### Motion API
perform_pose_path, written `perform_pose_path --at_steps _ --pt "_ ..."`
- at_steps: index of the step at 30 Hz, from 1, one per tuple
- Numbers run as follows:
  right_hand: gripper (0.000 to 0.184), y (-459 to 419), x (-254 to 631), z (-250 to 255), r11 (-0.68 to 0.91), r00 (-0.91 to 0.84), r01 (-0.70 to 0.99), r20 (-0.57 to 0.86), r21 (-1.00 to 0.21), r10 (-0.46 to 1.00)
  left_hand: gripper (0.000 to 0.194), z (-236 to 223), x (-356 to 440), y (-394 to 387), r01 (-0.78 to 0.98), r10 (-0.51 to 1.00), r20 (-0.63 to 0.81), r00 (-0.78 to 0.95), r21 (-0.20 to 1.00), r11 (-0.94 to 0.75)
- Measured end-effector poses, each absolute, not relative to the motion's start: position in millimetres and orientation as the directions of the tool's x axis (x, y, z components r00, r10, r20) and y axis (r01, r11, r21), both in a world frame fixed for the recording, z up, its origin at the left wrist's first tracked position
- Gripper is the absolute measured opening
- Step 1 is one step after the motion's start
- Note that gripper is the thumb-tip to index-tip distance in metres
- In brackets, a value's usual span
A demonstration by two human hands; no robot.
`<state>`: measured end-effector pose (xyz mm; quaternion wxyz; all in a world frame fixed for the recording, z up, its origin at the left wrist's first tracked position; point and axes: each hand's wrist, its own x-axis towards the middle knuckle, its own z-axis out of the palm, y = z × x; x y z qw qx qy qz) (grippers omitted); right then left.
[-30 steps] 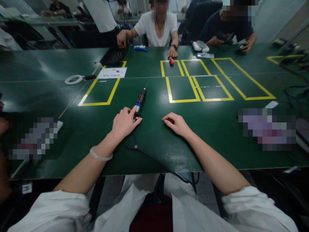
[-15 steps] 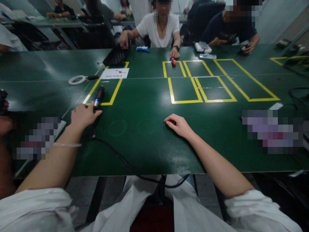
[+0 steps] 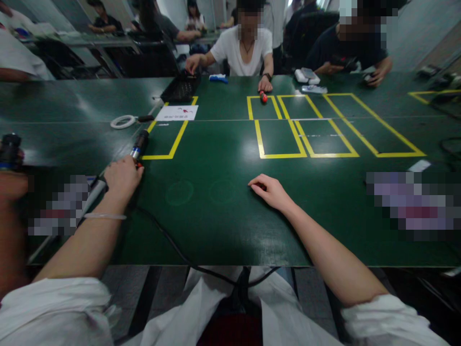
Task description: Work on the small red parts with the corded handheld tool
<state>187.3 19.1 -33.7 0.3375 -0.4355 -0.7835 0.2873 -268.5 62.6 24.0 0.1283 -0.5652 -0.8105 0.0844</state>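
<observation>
My left hand (image 3: 123, 177) is closed around the lower end of a black cylindrical tool (image 3: 139, 144) with a blue and silver band. A bit of red shows by my thumb. The tool's far end points away from me, over the left side of a yellow tape outline (image 3: 173, 144); my fingers hide its near end. A black cable (image 3: 162, 230) runs from near my left wrist over the table's front edge. My right hand (image 3: 268, 191) rests on the green table (image 3: 216, 230) with its fingers curled in and the thumb close to them; I see nothing in it.
Several more yellow tape outlines (image 3: 283, 155) lie to the right. A white card (image 3: 177, 113), a black tray (image 3: 182, 88) and a coiled white cable (image 3: 122, 122) are at the back left. Across the table a person's hand (image 3: 265, 85) touches a red object (image 3: 263, 97). A neighbour's arm is at left.
My left hand has wrapped further round the black tool and shifted it left, across the tape line. My right hand stays put. The view has tilted slightly.
</observation>
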Motion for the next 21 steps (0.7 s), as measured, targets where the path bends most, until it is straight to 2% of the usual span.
perform_pose_path --at_steps 3,7,10,13,16,18,21 --pt "0.015 19.2 186.7 -33.8 0.45 -0.393 0.496 0.27 -0.743 0.879 0.055 23.6 -269.0 63.8 0.899 0.949 0.094 -0.301 -0.303 0.315" --pt "0.015 18.8 187.0 -32.8 0.449 -0.395 0.497 0.267 -0.743 0.879 0.048 19.9 -272.9 67.4 0.874 0.928 0.142 -0.345 -0.313 0.373" --pt "0.015 18.6 186.9 -32.4 0.454 -0.398 0.494 0.271 -0.741 0.876 0.045 22.7 -269.7 68.6 0.856 0.899 0.137 -0.416 -0.274 0.438" --pt "0.015 18.8 186.1 -32.3 0.448 -0.4 0.496 0.263 -0.743 0.878 0.042 31.4 -254.2 67.2 0.877 0.888 0.214 -0.408 -0.18 0.446" --pt "0.015 18.8 185.4 -32.0 0.444 -0.4 0.492 0.258 -0.749 0.879 0.04 37.5 -223.4 65.6 0.945 0.904 0.28 -0.322 0.037 0.325" --pt "0.014 18.7 185.4 -31.8 0.444 -0.397 0.486 0.262 -0.753 0.879 0.038 36.6 -194.1 64.5 0.96 0.953 0.237 -0.188 0.251 0.127" --pt "0.015 18.5 186.1 -32.0 0.444 -0.392 0.47 0.27 -0.763 0.879 0.037 29.6 -139.9 58.9 0.77 0.987 0.106 0.117 0.618 -0.157"
